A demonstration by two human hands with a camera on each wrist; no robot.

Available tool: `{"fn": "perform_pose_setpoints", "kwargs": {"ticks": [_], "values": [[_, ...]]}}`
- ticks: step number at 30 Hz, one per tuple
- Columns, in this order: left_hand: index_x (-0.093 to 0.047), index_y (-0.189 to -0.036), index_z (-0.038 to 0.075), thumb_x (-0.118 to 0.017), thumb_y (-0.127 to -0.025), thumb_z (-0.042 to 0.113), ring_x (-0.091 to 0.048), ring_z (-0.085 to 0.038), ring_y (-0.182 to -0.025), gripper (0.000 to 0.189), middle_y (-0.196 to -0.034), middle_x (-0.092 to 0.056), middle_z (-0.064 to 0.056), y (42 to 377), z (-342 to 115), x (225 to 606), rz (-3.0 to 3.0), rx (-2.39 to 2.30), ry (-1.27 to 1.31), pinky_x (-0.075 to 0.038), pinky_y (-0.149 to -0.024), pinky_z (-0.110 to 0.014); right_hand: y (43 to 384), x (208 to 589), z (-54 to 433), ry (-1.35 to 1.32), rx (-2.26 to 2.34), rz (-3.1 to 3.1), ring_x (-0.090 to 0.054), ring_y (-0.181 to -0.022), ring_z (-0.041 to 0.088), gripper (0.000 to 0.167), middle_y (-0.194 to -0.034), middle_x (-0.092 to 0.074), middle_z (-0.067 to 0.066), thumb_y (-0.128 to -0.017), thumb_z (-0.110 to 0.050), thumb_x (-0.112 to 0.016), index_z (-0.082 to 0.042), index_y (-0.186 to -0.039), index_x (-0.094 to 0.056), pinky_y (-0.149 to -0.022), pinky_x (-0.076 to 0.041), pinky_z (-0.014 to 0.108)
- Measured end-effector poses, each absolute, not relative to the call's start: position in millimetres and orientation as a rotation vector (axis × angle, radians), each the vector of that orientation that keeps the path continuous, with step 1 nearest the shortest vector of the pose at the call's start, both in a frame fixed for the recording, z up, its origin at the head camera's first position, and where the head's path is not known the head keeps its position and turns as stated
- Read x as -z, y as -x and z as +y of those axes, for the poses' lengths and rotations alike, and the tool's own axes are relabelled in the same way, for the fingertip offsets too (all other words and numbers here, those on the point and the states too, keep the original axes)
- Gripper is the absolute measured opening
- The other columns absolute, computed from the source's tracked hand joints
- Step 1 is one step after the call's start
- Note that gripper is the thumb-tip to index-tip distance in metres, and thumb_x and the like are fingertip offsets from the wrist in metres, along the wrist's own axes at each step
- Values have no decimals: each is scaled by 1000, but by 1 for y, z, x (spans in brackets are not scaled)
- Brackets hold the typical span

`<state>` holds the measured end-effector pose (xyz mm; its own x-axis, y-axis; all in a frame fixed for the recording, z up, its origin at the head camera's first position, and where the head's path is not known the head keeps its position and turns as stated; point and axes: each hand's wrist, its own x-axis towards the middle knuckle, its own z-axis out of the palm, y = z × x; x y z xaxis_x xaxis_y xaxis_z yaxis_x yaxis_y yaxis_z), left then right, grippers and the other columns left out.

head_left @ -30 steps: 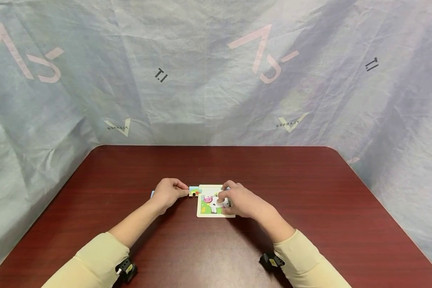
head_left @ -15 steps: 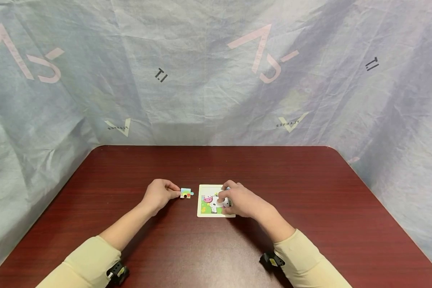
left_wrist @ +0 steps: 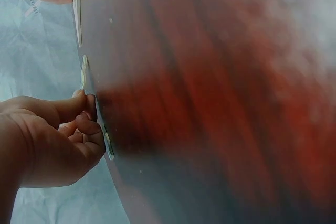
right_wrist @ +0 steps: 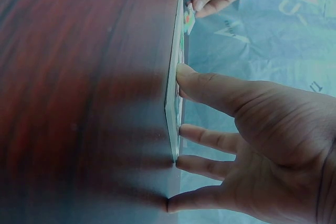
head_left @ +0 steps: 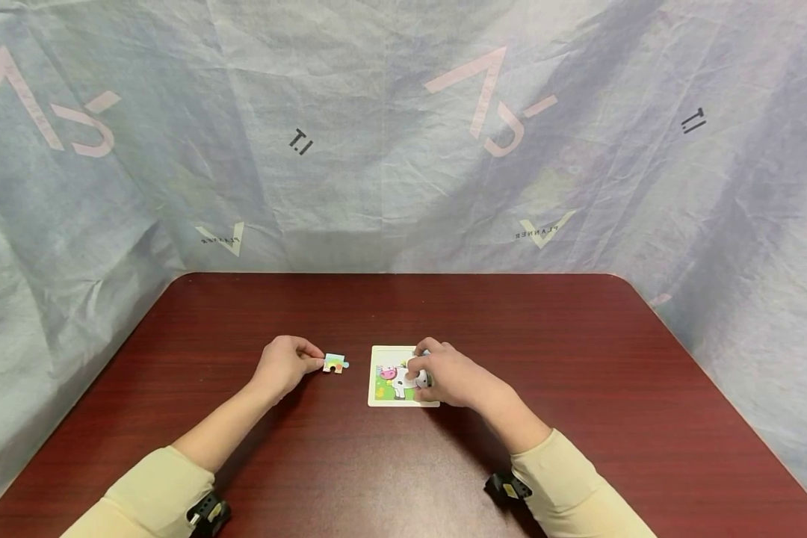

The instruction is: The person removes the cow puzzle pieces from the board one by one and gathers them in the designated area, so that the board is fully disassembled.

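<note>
Between the thumb and fingers of my left hand (head_left: 284, 368) is a jigsaw puzzle piece (head_left: 334, 364), blue on top with yellow and red below. In the left wrist view the pinched piece (left_wrist: 84, 73) shows edge-on, tilted, close over the table. Right of it lies a square puzzle board (head_left: 381, 403) with a pale rim and a cow picture; its upper part shows a bare pale area. My right hand (head_left: 457, 376) rests on the board's right side, covering part of the cow. Fairly straight fingers and thumb touch the board in the right wrist view.
Another thin piece (left_wrist: 108, 145) lies flat by my left hand in the left wrist view; the hand hides it from the head view. A dark red wooden table (head_left: 403, 463) carries everything. Grey printed cloth (head_left: 390, 172) hangs behind and at both sides.
My left hand has drawn the pinched puzzle piece leftward, away from the board's upper left edge, leaving a gap of table. The right hand and the board have stayed put.
</note>
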<state>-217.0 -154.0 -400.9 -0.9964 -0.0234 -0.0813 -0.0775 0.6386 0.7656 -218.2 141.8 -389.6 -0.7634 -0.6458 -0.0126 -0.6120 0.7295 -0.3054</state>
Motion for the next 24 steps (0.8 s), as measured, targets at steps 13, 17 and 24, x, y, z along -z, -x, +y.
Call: {"fn": "perform_pose_setpoints", "kwargs": {"ticks": [13,17,24], "values": [[-74,-96,2,-76,-91,7,-58,-17,-74,7,-81,-69,-5,217,-161,402,2816,-1247,110,-46,-64,-29,218,390,142,1027,451,2810,-56,-107,38,15,-130,-54,16,-87,-16,-81,-15,-101,-74,-87,-49,45],[-73,-96,2,-76,-91,6,-58,-17,-74,7,-81,-68,-5,217,-160,402,2811,-1248,110,-46,-64,-29,218,390,142,1032,455,2810,-56,-107,38,15,-130,-54,17,-88,-15,-80,-14,-101,-74,-87,-49,45],[-73,-95,2,-76,-90,7,-57,-17,-72,8,-79,-66,-5,217,-160,400,2831,-1236,83,-45,-64,-30,218,391,142,1014,463,2803,-55,-109,38,15,-131,-53,17,-89,-15,-79,-15,-102,-74,-87,-49,45]]}}
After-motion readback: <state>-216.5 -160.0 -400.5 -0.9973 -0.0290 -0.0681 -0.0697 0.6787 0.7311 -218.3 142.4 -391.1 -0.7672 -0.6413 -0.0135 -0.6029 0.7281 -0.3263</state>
